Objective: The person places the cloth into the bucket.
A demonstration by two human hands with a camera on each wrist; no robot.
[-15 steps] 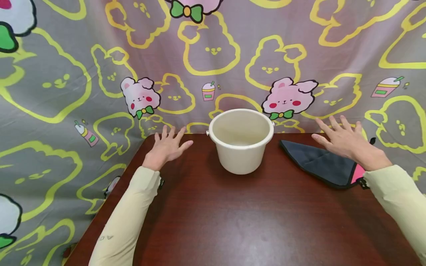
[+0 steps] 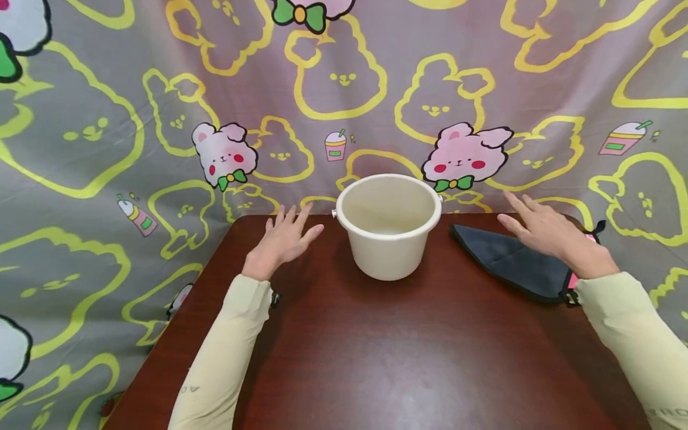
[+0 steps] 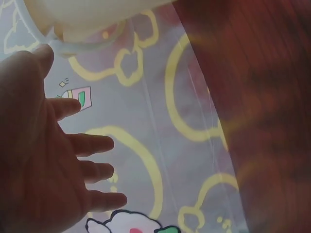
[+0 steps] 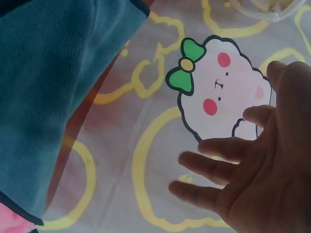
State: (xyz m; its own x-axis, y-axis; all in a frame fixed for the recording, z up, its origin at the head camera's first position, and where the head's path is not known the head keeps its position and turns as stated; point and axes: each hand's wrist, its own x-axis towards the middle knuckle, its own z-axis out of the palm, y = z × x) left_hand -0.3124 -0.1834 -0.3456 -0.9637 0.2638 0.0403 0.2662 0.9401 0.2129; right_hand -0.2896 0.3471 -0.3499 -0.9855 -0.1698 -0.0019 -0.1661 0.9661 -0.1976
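Note:
A cream plastic bucket (image 2: 388, 257) stands upright near the table's back edge, its inside facing up with nothing seen in it. Left of it, my left hand (image 2: 282, 242) hovers with fingers spread, holding nothing; the left wrist view shows the hand (image 3: 43, 160) below part of the bucket (image 3: 107, 19). To the right, my right hand (image 2: 548, 233) is raised with straight fingers and overlaps a dark blue-grey cloth (image 2: 516, 266) with black edging and a pink part. In the right wrist view this cloth (image 4: 53, 97) looks fuzzy, beside the empty right hand (image 4: 257, 170).
A dark reddish-brown wooden table (image 2: 376, 358) carries the bucket and cloth. Behind it and along the left hangs a grey curtain (image 2: 344, 143) printed with yellow outlines and rabbit faces. A black loop (image 2: 599, 227) sticks out at the cloth's far right end.
Both hands have moved inward toward the bucket, the left one to the right and the right one slightly to the left. Bucket and cloth stay in place.

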